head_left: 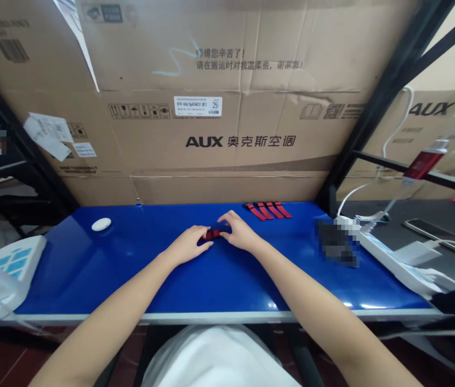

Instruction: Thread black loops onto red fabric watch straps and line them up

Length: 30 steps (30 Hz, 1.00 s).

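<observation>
A short red-and-black fabric strap (212, 234) is held between my hands, above the middle of the blue tabletop (219, 285). My left hand (191, 244) grips its left end, with the fingers curled over it and the thumb pointing right. At the other end, my right hand (239, 231) is closed in a pinch, the index finger arched above the strap. Both hands hide parts of it, so its full shape does not show. Several similar red straps with black ends (268, 210) lie side by side near the table's back edge, beyond my right hand.
A cardboard wall (227, 156) closes off the back, between black metal posts. To the left are a white oval object (101, 224) and a white power strip (18, 263). On the right lie a pixelated dark object (336, 243), another power strip (397, 260) with cables, and a phone (441, 236).
</observation>
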Each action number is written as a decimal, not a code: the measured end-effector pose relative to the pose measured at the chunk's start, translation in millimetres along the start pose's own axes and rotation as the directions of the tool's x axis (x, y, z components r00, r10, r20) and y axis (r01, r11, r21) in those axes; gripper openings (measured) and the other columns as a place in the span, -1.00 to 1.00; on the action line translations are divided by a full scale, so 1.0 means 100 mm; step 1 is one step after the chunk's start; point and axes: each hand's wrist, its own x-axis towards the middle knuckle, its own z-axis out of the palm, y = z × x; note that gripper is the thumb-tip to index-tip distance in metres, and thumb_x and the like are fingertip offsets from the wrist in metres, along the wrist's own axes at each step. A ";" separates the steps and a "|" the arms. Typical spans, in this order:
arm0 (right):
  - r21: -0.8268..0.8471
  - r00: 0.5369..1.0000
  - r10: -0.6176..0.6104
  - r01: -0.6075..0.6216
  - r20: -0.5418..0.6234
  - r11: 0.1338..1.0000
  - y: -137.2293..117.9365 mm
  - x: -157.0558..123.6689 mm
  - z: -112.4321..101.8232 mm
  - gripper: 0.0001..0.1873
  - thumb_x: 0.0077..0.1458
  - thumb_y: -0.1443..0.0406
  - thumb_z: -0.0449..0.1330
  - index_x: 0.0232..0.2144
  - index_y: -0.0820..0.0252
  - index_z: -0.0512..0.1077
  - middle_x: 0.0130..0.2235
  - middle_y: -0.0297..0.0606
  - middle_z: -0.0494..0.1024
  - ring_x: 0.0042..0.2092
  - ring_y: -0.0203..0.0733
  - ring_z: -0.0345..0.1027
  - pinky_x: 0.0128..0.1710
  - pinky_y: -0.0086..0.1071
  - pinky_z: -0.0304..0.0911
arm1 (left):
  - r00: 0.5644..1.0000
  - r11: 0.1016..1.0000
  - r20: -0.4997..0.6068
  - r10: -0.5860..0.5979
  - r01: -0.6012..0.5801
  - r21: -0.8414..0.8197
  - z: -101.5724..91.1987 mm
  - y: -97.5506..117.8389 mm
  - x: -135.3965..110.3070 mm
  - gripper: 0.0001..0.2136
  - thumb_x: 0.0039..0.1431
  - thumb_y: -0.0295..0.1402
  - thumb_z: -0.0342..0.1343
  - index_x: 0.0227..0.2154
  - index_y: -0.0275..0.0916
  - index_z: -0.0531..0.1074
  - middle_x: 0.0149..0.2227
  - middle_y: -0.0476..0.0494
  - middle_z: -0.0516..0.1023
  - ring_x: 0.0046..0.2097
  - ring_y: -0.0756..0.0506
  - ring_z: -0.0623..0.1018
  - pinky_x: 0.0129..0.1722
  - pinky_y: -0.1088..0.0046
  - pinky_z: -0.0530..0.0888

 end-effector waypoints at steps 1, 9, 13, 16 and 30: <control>0.033 1.000 -0.006 0.005 0.023 0.999 -0.01 0.01 0.02 -0.55 -0.02 0.45 0.24 -0.03 0.18 0.40 -0.08 -0.18 0.36 -0.20 -0.22 0.34 -0.10 -0.27 0.31 | 1.000 1.000 -0.013 -0.015 0.015 -0.020 0.02 0.00 0.01 -0.79 0.19 -0.15 0.10 -0.29 -0.19 0.42 -0.14 -0.20 0.54 -0.05 -0.22 0.50 -0.04 0.21 0.42; 0.139 0.992 0.008 -0.026 0.128 0.990 -0.05 0.02 0.08 -0.86 0.03 0.42 0.21 -0.31 0.21 0.53 -0.27 -0.26 0.41 -0.37 -0.30 0.33 -0.30 -0.36 0.29 | 0.995 0.995 -0.081 -0.059 0.052 -0.090 0.09 0.02 0.09 -0.74 0.11 -0.20 0.21 -0.16 -0.16 0.45 -0.19 -0.13 0.54 -0.14 -0.18 0.50 -0.08 0.23 0.42; 0.253 0.988 0.065 -0.100 0.141 0.962 -0.05 0.01 0.05 -0.92 0.00 0.38 0.24 -0.36 0.22 0.49 -0.35 -0.30 0.43 -0.38 -0.28 0.35 -0.34 -0.38 0.27 | 0.998 0.999 -0.066 0.023 -0.025 -0.028 0.08 0.02 0.10 -0.76 0.14 -0.19 0.19 -0.17 -0.18 0.51 -0.19 -0.17 0.51 -0.12 -0.19 0.47 -0.06 0.22 0.40; 0.295 0.974 0.098 -0.157 0.206 0.942 -0.06 0.02 0.01 -0.86 -0.02 0.25 0.29 -0.47 0.22 0.45 -0.36 -0.30 0.40 -0.37 -0.26 0.33 -0.34 -0.37 0.24 | 0.994 0.995 -0.068 0.086 -0.089 -0.040 0.07 0.04 0.08 -0.77 0.13 -0.17 0.20 -0.23 -0.19 0.49 -0.23 -0.15 0.50 -0.16 -0.16 0.46 -0.11 0.26 0.42; 0.375 0.991 -0.022 -0.030 0.132 0.926 -0.12 0.08 -0.02 -0.80 -0.01 0.21 0.26 -0.55 0.17 0.38 -0.22 -0.26 0.39 -0.08 -0.16 0.30 0.05 -0.23 0.17 | 0.967 0.975 -0.132 0.219 -0.212 0.064 -0.09 0.12 0.05 -0.80 0.19 -0.24 0.12 -0.17 -0.19 0.44 -0.17 -0.18 0.52 -0.11 -0.18 0.45 -0.05 0.21 0.41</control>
